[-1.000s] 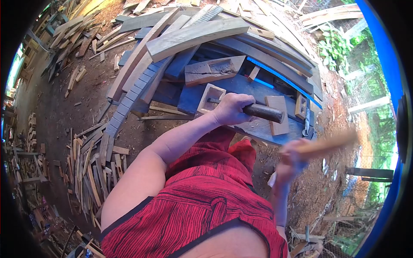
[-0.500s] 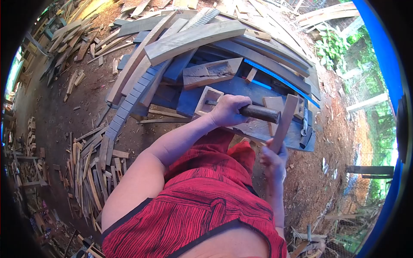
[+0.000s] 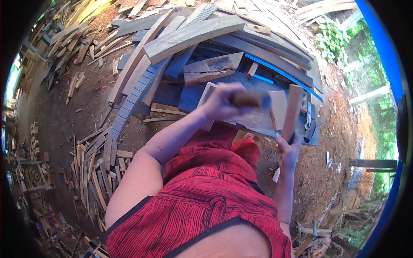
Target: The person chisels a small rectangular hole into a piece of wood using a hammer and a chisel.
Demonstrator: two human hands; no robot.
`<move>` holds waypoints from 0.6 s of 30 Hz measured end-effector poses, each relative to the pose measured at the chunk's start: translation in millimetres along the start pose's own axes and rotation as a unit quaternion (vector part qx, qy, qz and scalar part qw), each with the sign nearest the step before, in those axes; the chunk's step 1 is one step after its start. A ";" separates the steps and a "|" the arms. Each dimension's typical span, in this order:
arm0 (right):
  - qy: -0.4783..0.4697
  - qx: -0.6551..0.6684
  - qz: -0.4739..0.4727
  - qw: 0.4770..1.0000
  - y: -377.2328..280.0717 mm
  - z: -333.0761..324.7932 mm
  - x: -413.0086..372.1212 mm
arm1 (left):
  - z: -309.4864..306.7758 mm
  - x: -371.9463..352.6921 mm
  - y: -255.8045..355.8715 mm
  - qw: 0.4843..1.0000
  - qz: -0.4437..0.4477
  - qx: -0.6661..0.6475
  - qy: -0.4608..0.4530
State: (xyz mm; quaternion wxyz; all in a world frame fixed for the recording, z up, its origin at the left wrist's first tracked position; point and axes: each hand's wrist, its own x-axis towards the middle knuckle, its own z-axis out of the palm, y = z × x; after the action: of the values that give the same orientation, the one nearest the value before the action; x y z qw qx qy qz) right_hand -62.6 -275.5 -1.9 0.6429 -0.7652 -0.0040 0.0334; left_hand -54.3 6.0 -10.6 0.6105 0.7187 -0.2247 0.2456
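Dirt floor (image 3: 56,133) surrounds your bench (image 3: 254,121); your left hand's (image 3: 221,102) grip is wrapped round a blurry handle (image 3: 247,100), your right hand (image 3: 289,150) clutching a wooden bar (image 3: 292,109).

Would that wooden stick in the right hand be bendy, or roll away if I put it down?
The wooden stick is probably stiff, as it shows no droop past the right hand. It likely won't roll, because its sides look flat. It may feel top-heavy, since most of it sticks out beyond the grip.
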 end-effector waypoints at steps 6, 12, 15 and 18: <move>-0.004 -0.286 -0.080 0.955 29.4 -14.9 73.2 | -43.9 12.1 13.9 0.966 -0.091 -0.168 0.173; -0.013 -0.529 -0.166 0.832 49.6 -18.6 100.9 | -16.7 -15.9 25.8 0.992 -0.082 0.074 0.055; -0.072 -0.394 -0.145 0.905 4.9 -14.8 76.8 | 6.6 -34.2 29.0 0.967 -0.034 0.234 -0.095; -0.271 -0.014 0.016 0.962 -49.7 -18.4 34.9 | 31.3 -39.9 26.5 0.959 -0.006 0.218 -0.182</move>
State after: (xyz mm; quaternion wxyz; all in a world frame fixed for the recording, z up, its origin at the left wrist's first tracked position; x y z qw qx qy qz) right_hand -24.9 -283.3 48.5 0.6064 -0.7364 -0.1658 0.2499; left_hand -99.5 -28.0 -19.5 0.3893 0.8682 -0.2687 0.1498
